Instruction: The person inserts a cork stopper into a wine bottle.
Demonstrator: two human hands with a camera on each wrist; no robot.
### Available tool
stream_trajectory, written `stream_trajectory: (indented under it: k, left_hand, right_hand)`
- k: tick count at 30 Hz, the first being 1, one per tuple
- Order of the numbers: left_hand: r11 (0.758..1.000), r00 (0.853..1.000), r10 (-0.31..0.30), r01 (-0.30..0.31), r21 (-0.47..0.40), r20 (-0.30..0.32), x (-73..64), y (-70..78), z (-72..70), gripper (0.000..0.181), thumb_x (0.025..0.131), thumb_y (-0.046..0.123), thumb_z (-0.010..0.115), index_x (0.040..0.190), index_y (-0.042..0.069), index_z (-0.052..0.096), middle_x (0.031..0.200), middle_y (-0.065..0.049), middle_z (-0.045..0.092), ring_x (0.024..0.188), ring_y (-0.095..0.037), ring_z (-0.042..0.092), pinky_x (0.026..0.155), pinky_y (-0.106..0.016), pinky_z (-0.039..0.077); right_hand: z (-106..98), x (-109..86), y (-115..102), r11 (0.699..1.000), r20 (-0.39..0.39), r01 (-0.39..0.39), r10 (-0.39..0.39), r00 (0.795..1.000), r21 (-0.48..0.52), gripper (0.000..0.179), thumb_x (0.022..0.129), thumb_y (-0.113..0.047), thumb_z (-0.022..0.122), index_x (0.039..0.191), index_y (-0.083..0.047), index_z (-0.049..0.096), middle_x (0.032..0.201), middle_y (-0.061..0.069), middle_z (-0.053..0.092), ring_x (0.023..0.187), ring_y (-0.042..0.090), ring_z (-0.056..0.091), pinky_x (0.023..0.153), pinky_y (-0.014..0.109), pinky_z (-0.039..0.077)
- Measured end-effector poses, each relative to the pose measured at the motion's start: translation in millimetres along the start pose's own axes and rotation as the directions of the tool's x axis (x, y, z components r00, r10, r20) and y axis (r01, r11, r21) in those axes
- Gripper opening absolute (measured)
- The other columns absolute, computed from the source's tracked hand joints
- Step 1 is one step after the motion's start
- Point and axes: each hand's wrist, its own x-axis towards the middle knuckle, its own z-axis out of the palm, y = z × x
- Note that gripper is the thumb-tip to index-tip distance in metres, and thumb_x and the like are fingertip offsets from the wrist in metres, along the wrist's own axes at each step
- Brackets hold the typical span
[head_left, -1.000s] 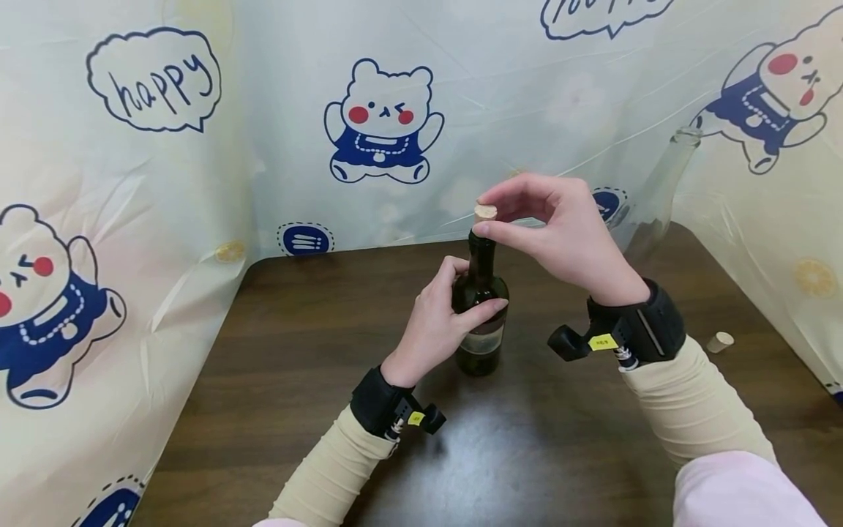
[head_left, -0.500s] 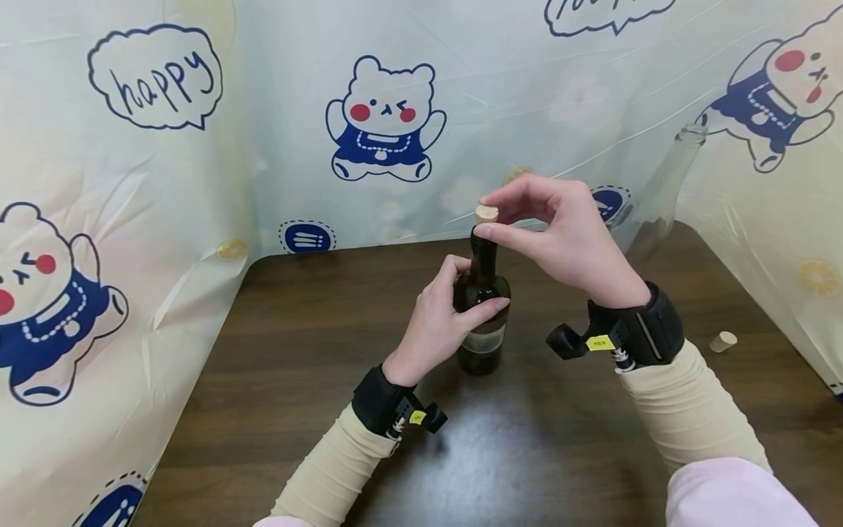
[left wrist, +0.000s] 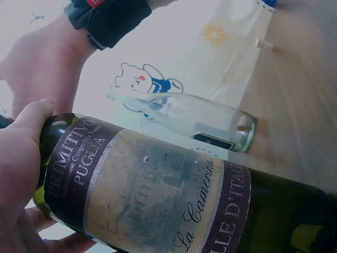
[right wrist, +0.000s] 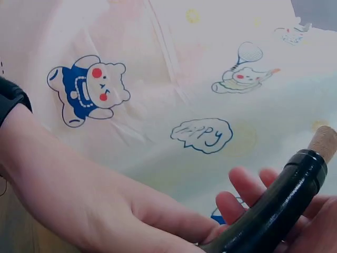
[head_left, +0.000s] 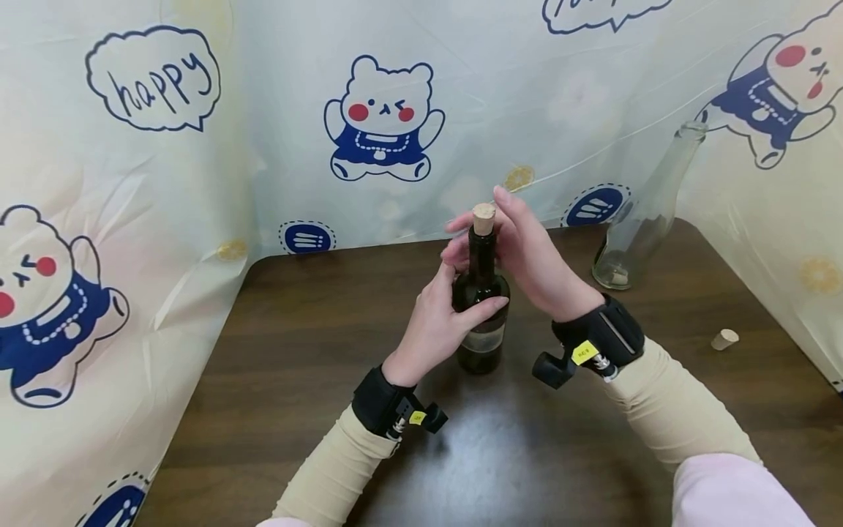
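Observation:
A dark green wine bottle (head_left: pixel 483 357) stands upright on the table, its cream label reading "La Camerina" in the left wrist view. My left hand (head_left: pixel 428 329) grips the body below the neck, thumb across the near side. A cork (head_left: pixel 484 219) sits in the mouth with much of its length showing above the rim. Behind the neck lies my right hand (head_left: pixel 536 267), its fingers fairly straight and passing to the far side while the thumb points up beside the cork. In the right wrist view, fingertips (right wrist: pixel 231 206) show past the neck (right wrist: pixel 274 211).
A clear glass bottle (head_left: pixel 648 208) leans at the back right, with a small pale piece (head_left: pixel 619 278) inside its base. One loose cork (head_left: pixel 725 339) lies on the brown table (head_left: pixel 296 351) at the right. A printed curtain (head_left: pixel 276 146) hangs close behind the table.
My right hand has let go of the cork and moved down behind the bottle neck, fingers now extended. The left hand and bottle stay in place.

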Motion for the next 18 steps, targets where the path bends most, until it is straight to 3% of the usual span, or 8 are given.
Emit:
stream_trajectory:
  k: [2, 7, 9, 13, 18]
  left_hand:
    - [1.000, 1.000, -0.009, 0.009, -0.003, -0.001, 0.3, -0.2, -0.1, 0.072, 0.087, 0.047, 0.075, 0.147, 0.020, 0.045, 0.137, 0.001, 0.062, 0.124, -0.010, 0.058, 0.105, -0.040, 0.050]
    - [1.000, 1.000, -0.018, 0.018, -0.010, 0.001, -0.8, -1.0, 0.1, 0.054, 0.087, 0.047, 0.075, 0.123, 0.017, 0.049, 0.125, 0.001, 0.063, 0.115, -0.011, 0.060, 0.097, -0.039, 0.052]
    - [1.000, 1.000, -0.013, 0.013, -0.011, 0.000, -0.8, -1.1, 0.3, 0.051, 0.087, 0.047, 0.075, 0.117, 0.016, 0.047, 0.123, 0.001, 0.062, 0.113, -0.011, 0.060, 0.095, -0.039, 0.052]
    - [1.000, 1.000, 0.001, -0.001, -0.012, -0.004, 0.2, -0.9, 0.6, 0.050, 0.088, 0.046, 0.075, 0.119, 0.018, 0.048, 0.127, 0.001, 0.062, 0.117, -0.010, 0.059, 0.099, -0.038, 0.051]
    - [1.000, 1.000, 0.019, -0.019, -0.004, -0.003, 1.5, -1.2, 0.1, 0.050, 0.088, 0.044, 0.075, 0.121, 0.017, 0.049, 0.131, 0.001, 0.062, 0.120, -0.010, 0.058, 0.101, -0.038, 0.050]
  right_hand:
    - [2.0, 3.2, 0.4, 0.999, 0.012, -0.027, 0.026, 1.000, 0.031, 0.069, 0.102, -0.063, 0.030, 0.104, -0.006, 0.069, 0.090, 0.004, 0.074, 0.097, 0.030, 0.065, 0.099, 0.052, 0.041]
    - [6.4, 6.6, 2.4, 0.998, 0.036, -0.030, 0.029, 0.999, 0.046, 0.056, 0.106, -0.046, 0.028, 0.082, -0.007, 0.061, 0.071, 0.004, 0.057, 0.078, 0.026, 0.055, 0.089, 0.045, 0.043]
    - [8.3, 7.4, 3.5, 0.998, 0.038, -0.019, 0.017, 0.999, 0.065, 0.055, 0.106, -0.043, 0.027, 0.078, -0.006, 0.057, 0.068, 0.004, 0.050, 0.073, 0.026, 0.050, 0.083, 0.042, 0.043]
    - [12.8, 9.8, 4.8, 0.993, 0.016, 0.028, -0.030, 0.999, 0.114, 0.052, 0.106, -0.038, 0.028, 0.072, -0.006, 0.053, 0.063, 0.004, 0.044, 0.065, 0.024, 0.044, 0.071, 0.036, 0.040]
    - [16.8, 10.7, 5.0, 0.989, -0.025, 0.075, -0.072, 0.997, 0.124, 0.050, 0.105, -0.033, 0.029, 0.070, -0.006, 0.050, 0.061, 0.004, 0.042, 0.062, 0.023, 0.041, 0.066, 0.034, 0.039]
